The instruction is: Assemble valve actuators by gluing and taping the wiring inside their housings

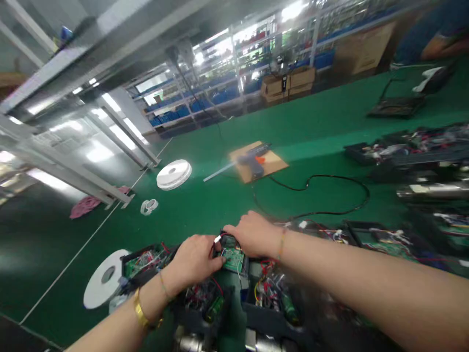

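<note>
My left hand (194, 259) is closed in a pinch on a thin red and white wire (219, 238) beside a small green circuit board (231, 256). My right hand (252, 233) curls over the far edge of that board's black housing (245, 264), fingers closed on it. The board sits among black open units full of red, white and black wiring (269, 288) on the green mat. A gold bracelet circles my left wrist and a thin band my right.
A glue gun (252, 161) lies on a piece of cardboard (273, 164), its black cord (330, 195) looping right. White tape rolls (174, 174) (104, 283) lie at the left. More black trays with wired boards (406, 151) stand at the right. Another person's arm (443, 46) shows top right.
</note>
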Available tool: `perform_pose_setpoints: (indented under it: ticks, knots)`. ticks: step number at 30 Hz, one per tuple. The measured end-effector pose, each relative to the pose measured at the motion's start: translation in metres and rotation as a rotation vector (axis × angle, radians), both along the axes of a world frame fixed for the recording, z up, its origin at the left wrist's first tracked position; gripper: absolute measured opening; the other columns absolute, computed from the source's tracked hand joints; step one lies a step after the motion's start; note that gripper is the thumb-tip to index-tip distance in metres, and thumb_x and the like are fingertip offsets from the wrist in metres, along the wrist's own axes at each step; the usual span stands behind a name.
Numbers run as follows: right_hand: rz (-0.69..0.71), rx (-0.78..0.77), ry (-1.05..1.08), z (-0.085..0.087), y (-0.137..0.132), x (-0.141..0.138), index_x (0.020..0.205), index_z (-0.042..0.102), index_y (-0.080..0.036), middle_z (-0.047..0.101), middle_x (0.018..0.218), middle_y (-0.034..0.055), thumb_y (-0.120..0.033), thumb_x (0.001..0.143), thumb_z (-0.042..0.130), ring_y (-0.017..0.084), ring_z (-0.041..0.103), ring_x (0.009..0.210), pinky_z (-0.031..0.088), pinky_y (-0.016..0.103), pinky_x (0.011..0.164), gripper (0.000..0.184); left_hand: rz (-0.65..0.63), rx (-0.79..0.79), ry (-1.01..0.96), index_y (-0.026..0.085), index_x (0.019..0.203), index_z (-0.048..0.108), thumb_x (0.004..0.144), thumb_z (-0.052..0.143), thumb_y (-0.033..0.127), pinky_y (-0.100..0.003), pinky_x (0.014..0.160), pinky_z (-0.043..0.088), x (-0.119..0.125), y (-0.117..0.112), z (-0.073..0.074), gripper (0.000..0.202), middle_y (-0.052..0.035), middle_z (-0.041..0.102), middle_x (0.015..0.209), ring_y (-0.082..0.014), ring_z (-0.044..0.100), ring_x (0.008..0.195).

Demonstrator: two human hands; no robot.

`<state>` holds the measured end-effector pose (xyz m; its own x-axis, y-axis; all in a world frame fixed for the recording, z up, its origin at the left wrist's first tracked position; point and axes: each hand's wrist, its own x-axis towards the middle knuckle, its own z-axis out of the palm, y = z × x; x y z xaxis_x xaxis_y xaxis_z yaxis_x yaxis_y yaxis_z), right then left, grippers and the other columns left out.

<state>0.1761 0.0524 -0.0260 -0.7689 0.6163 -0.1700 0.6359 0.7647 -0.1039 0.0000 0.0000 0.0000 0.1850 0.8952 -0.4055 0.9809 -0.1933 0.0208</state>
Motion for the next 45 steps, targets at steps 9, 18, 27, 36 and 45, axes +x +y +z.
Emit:
perform_pose_setpoints:
  ticks: [9, 18, 27, 36, 45]
  knots:
    - [-0.011, 0.006, 0.028, -0.003, 0.0, -0.002, 0.123, 0.064, -0.022, 0.078, 0.097, 0.0137, -0.034, 0.092, 0.064, 0.031, 0.073, 0.098, 0.051, 0.041, 0.081, 0.033, -0.137, -0.03, 0.03, 0.023, 0.081, 0.073, 0.075, 0.053, 0.017, -0.031, 0.067, 0.04, 0.002, 0.006, 0.005, 0.022, -0.0036, 0.071, 0.077, -0.0227, 0.066, 0.075]
    - [-0.011, 0.004, 0.039, -0.002, -0.001, -0.001, 0.124, 0.063, -0.021, 0.077, 0.097, 0.0142, -0.032, 0.091, 0.066, 0.032, 0.073, 0.099, 0.051, 0.042, 0.082, 0.035, -0.189, -0.058, -0.065, 0.023, 0.078, 0.075, 0.09, 0.053, 0.028, -0.03, 0.081, 0.045, -0.002, -0.003, 0.015, 0.026, -0.0038, 0.059, 0.087, -0.0191, 0.059, 0.089]
    - [-0.01, -0.004, 0.029, -0.002, 0.0, -0.001, 0.125, 0.064, -0.021, 0.078, 0.097, 0.0152, -0.031, 0.091, 0.065, 0.034, 0.073, 0.099, 0.051, 0.043, 0.082, 0.036, -0.103, -0.024, -0.215, 0.027, 0.106, 0.076, 0.093, 0.058, 0.033, -0.035, 0.091, 0.047, -0.017, -0.011, 0.013, 0.024, -0.0043, 0.062, 0.097, -0.021, 0.059, 0.098]
    - [-0.021, -0.073, -0.031, 0.011, 0.005, 0.004, 0.111, 0.072, -0.015, 0.077, 0.102, 0.0104, -0.028, 0.094, 0.061, 0.026, 0.073, 0.096, 0.056, 0.04, 0.082, 0.023, 0.022, 0.499, -0.254, 0.021, 0.076, 0.071, 0.091, 0.055, 0.028, -0.05, 0.083, 0.047, 0.019, -0.08, 0.007, 0.023, -0.0103, 0.061, 0.092, -0.0303, 0.056, 0.094]
    - [-0.037, 0.045, 0.081, 0.045, -0.032, 0.027, 0.114, 0.073, -0.017, 0.076, 0.109, 0.0138, -0.021, 0.095, 0.049, 0.031, 0.069, 0.108, 0.054, 0.041, 0.09, 0.031, 0.008, 0.277, 0.0, 0.018, 0.083, 0.082, 0.069, 0.061, 0.018, -0.061, 0.114, 0.031, 0.06, -0.086, 0.012, 0.025, -0.0153, 0.046, 0.155, -0.0384, 0.032, 0.15]
